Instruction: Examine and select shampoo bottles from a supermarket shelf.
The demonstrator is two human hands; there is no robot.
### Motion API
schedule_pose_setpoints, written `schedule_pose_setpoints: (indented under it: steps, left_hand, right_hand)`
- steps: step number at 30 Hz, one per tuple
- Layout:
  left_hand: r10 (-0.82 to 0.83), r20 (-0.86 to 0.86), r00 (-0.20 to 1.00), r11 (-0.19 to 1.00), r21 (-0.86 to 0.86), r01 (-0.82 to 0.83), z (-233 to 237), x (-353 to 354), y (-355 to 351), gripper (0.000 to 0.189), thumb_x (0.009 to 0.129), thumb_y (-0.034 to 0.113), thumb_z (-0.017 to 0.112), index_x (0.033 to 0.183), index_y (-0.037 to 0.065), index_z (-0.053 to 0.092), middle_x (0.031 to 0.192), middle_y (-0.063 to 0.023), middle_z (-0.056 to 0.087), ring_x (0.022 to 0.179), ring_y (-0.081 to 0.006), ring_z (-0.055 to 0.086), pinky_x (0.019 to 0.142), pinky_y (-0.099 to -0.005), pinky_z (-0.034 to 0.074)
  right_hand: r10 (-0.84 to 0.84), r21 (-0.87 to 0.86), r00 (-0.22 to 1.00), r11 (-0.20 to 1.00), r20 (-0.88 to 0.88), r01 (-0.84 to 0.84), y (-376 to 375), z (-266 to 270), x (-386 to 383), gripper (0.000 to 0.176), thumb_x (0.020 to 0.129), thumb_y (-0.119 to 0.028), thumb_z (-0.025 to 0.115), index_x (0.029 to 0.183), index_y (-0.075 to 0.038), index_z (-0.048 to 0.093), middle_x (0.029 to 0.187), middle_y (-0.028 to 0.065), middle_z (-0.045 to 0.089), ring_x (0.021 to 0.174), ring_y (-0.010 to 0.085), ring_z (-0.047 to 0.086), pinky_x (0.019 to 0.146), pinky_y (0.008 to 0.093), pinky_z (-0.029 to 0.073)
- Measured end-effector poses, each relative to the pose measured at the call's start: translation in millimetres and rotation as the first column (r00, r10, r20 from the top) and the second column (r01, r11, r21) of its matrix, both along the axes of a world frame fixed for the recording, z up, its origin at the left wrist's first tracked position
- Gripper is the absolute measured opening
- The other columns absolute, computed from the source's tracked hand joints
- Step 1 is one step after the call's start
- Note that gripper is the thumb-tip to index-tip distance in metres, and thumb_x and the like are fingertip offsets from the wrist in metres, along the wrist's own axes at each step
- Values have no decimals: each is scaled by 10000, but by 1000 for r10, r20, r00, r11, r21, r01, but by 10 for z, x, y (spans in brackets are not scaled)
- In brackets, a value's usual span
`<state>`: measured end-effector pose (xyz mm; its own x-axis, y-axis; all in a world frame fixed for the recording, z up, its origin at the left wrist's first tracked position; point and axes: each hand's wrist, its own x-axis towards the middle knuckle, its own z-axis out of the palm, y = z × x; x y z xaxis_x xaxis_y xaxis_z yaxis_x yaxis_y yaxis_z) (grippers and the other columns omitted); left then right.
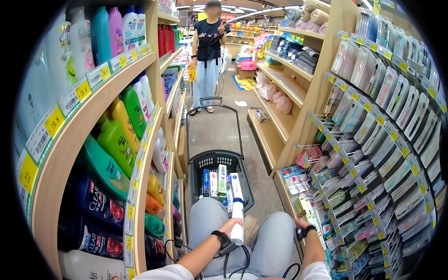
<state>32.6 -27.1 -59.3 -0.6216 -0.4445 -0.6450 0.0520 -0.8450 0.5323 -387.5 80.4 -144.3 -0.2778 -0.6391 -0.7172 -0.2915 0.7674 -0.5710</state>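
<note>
My left hand (229, 227) is closed around a white bottle (237, 233) with a dark blue end, holding it above my thighs. Just past the bottle, a dark grey shopping basket (198, 164) with a raised handle stands on the floor. Inside it are several slim boxes, among them a blue box (206, 181), a white box (213, 185) and a green-and-white box (222, 175). My right hand (299, 225) is by my right knee, beside the low right shelf; its fingers are mostly hidden. Both wrists carry dark bands.
Shelves of shampoo bottles (112, 142) rise close on my left. Hanging toothbrush packs (364, 121) line the right, with a wooden shelf of folded towels (294, 60) beyond. A person (210, 51) stands in the aisle ahead. Dark cables (240, 261) lie across my lap.
</note>
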Motion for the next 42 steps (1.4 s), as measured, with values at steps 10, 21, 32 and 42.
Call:
schedule_pose_setpoints:
  steps: [10,21,32,42]
  left_hand:
    - [-8,36,999,999,-40,10,164,-122,85,369,572,111,600,910,28,480,734,-111,509,589,-254,528,503,-393,456]
    - [-4,7,1000,998,-56,4,122,-91,85,386,569,104,604,927,20,485,731,-100,506,604,-244,528,512,-376,454]
    - [22,47,999,998,-65,-19,201,-48,121,336,574,113,587,888,40,492,688,-84,502,554,-230,519,478,-371,444]
    - [56,62,997,992,-120,-48,260,165,185,374,577,128,584,918,22,476,721,-93,512,584,-239,529,525,-362,463]
  right_hand:
    - [-537,-58,767,805,351,590,901,-511,649,319,796,-269,463,911,-14,615,811,92,625,665,201,575,602,318,458]
    - [-248,-306,962,930,-112,204,1009,101,515,226,744,-128,426,752,-23,627,706,77,603,615,172,551,546,339,436]
    - [483,-416,790,851,378,-321,-852,2646,1258,453,895,-150,419,1331,-56,338,548,2,463,429,65,379,399,200,313]
    - [486,-331,798,865,358,-378,-1477,1747,2138,530,919,-154,389,1385,-39,162,470,-17,343,401,78,290,369,234,232]
